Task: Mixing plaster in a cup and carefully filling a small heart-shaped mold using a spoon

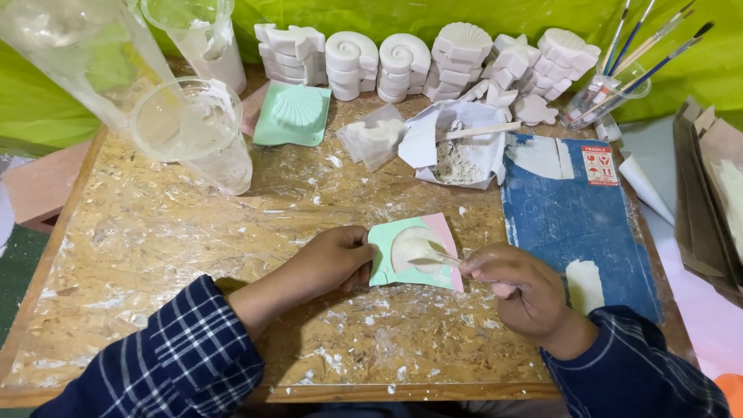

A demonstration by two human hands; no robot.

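The table (155, 255), a chipboard top under crinkled clear film, is flecked with dried white plaster. A blue board (573, 224) lies on its right side. Along the far edge stands a row of white shell casts (402, 62), with a second green mould (294, 114) to their left and an open paper of white powder (460, 151) to the right. Two clear plastic cups (190, 131) stand far left; a jar of brushes (600, 97) stands far right.

The green mould (409, 255) sits near centre, resting on a pink piece, its cavity filled with wet white plaster. The left hand (329, 263) presses its fingers closed against the mould's left edge, pinning it flat. The right hand (515, 290) has a closed grip on a thin stick (437, 255), whose tip lies in the plaster; whether it is a spatula or a brush handle cannot be settled from this view.

Judgement: the smoothing is best done with light, shallow strokes from centre outward, the stick held low, and the left hand holding the mould steady so plaster stays level with the rim and does not spill onto the pink piece.
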